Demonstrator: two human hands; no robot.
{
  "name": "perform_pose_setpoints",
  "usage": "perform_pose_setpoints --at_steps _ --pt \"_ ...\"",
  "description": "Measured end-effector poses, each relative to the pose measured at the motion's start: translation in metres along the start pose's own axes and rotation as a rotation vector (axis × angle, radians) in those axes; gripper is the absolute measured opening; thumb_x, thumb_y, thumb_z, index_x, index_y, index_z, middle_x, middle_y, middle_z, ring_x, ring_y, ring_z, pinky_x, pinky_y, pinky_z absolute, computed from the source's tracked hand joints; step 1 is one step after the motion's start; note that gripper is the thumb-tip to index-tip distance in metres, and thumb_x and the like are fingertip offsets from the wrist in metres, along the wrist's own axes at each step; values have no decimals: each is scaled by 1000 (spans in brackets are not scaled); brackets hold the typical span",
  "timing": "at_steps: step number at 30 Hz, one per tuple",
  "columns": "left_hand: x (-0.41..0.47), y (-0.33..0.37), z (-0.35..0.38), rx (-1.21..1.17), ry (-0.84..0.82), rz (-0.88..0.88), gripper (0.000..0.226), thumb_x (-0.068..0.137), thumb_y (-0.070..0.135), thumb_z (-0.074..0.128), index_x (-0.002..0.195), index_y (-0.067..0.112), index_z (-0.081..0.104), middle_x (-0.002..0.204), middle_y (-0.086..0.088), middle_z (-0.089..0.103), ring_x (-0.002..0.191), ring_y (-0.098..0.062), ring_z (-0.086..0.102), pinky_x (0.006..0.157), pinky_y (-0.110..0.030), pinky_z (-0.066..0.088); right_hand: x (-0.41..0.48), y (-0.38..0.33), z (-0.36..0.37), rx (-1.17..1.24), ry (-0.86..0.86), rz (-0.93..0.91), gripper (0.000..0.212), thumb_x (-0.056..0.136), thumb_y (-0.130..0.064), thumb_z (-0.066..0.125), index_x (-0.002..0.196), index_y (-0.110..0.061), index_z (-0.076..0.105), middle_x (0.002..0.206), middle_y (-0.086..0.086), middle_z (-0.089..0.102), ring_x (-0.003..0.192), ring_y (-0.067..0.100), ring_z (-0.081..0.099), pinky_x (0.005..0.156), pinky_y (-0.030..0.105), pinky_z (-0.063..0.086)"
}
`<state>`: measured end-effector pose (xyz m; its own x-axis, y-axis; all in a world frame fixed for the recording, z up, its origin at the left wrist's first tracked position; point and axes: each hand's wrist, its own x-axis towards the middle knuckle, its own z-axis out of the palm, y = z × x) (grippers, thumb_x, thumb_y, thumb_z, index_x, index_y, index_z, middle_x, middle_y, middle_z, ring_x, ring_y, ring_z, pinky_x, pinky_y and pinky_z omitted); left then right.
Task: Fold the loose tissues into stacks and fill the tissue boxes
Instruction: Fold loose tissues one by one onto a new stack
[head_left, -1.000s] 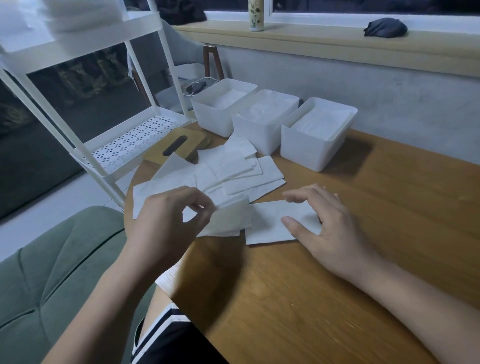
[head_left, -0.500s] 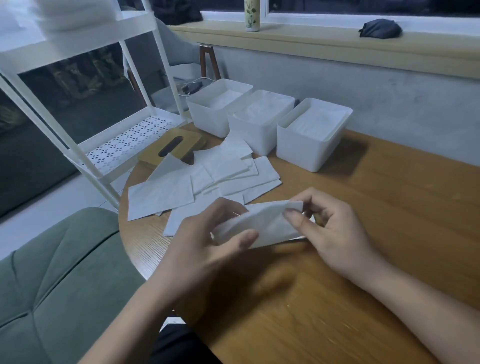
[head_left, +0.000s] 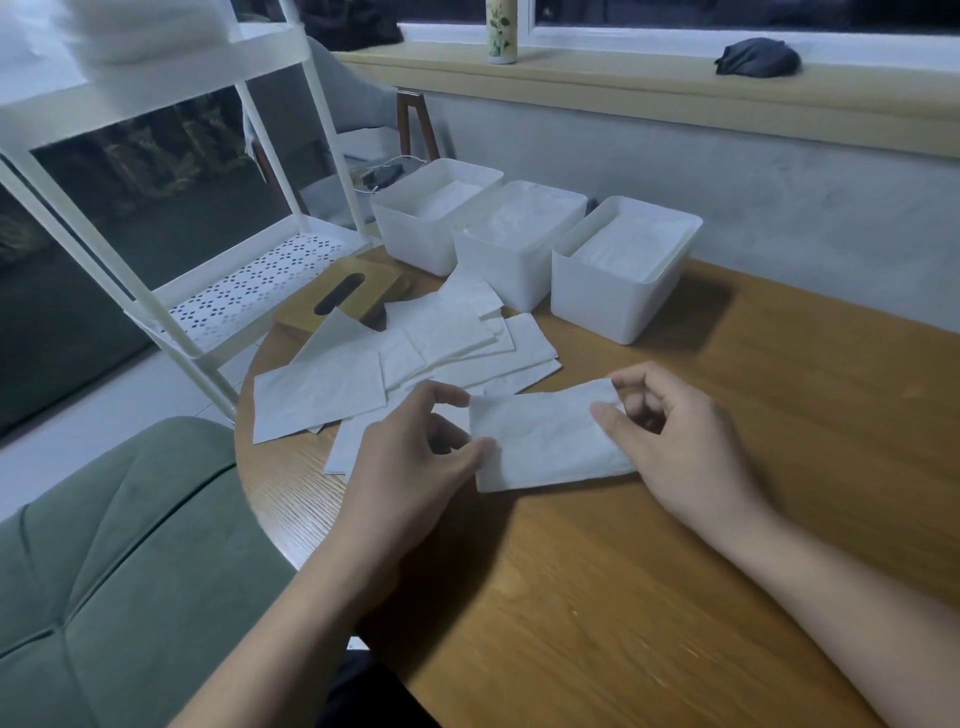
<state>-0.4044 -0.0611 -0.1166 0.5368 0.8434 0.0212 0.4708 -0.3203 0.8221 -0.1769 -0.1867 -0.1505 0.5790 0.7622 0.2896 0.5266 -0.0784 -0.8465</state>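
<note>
At table centre, near edge: one folded tissue (head_left: 545, 441), a white oblong, lies low over the wooden table (head_left: 649, 597), held at both ends. Whether its underside touches the wood, cannot tell.

Left hand (head_left: 410, 467): fingers curled, thumb tip against the tissue's left edge and forefinger arched over the upper left corner. It grips that end.

Right hand (head_left: 675, 441): thumb lies on top of the tissue's right end, forefinger bent at the upper right corner, other fingers curled behind. It pinches that end.

Behind the hands: loose tissues (head_left: 415, 353) spread in an overlapping heap, flat on the table, reaching from the left rim toward the boxes. Some lie partly under the left hand.

Far side of table, a row of three white tissue boxes, all open-topped, standing side by side:
- left box (head_left: 415, 244), tissue sits low inside;
- middle box (head_left: 493, 270), tissue up to the rim;
- right box (head_left: 602, 301), tissue just below the rim.

Wooden lid (head_left: 337, 299) with a dark slot lies left of the heap, one tissue corner overlapping it.

Surroundings: white rack (head_left: 249, 291) with a perforated shelf stands off the table's left side. Green sofa (head_left: 104, 571) at lower left. Window ledge (head_left: 623, 88) carries a flowered cylinder (head_left: 501, 31) and a dark bundle (head_left: 758, 57).
</note>
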Motion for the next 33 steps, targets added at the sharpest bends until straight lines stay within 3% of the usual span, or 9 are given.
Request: perform_pose_setpoints --at_steps 5,10,12,14,16,18,21,27,33 --pt "2 2 5 104 14 -7 40 90 38 83 119 46 56 81 16 75 78 0 68 66 -28 52 2 -3 -1 -131 -7 -15 17 94 -21 81 106 -25 70 68 -2 58 69 16 58 67 11 42" --pt "5 1 5 133 7 -15 40 90 35 82 120 45 56 81 15 75 78 0 67 69 -33 56 2 -3 -1 -191 -42 -7 20 93 -22 82 108 -26 70 67 -2 59 71 15 59 64 15 43" --pt "6 0 5 148 6 0 41 90 36 82 119 45 56 81 16 73 78 -1 66 68 -33 54 2 -1 -1 -219 -49 -5 24 92 -23 83 110 -27 69 68 -4 59 74 11 60 73 12 41" --pt "7 -4 4 165 1 29 39 89 37 83 117 45 58 81 18 70 79 -2 64 68 -32 53 2 1 1 -288 -51 -19 30 89 -24 84 114 -30 67 76 -8 59 80 7 59 86 26 42" --pt "13 -11 -1 196 15 88 31 90 38 83 112 42 62 80 20 70 79 -3 64 66 -30 50 2 3 1 -368 -27 -63 36 86 -24 84 116 -31 65 88 -12 57 84 6 56 88 33 37" --pt "19 -19 -10 215 51 130 21 91 37 83 104 39 67 81 18 70 78 -5 64 64 -28 48 1 2 1 -433 -18 -134 37 87 -24 83 119 -30 66 100 -16 57 92 5 55 88 31 31" --pt "31 -33 -26 263 90 158 16 92 32 81 101 37 70 87 15 69 82 -6 63 67 -30 51 -3 -2 2 -409 -65 -246 30 92 -23 79 120 -28 70 113 -18 58 102 6 56 94 27 32" --pt "58 -61 -53 515 20 205 14 102 35 71 115 35 73 113 14 62 106 -13 58 81 -30 44 -10 -4 8 -358 -285 -395 17 99 -26 74 117 -28 73 112 -20 59 109 2 53 98 28 37" --pt "77 -58 -64 572 -101 215 13 94 45 79 102 38 70 104 18 59 97 -8 55 74 -21 41 -10 0 10 -388 -358 -395 10 102 -32 69 112 -32 71 111 -22 56 110 5 52 100 29 37"
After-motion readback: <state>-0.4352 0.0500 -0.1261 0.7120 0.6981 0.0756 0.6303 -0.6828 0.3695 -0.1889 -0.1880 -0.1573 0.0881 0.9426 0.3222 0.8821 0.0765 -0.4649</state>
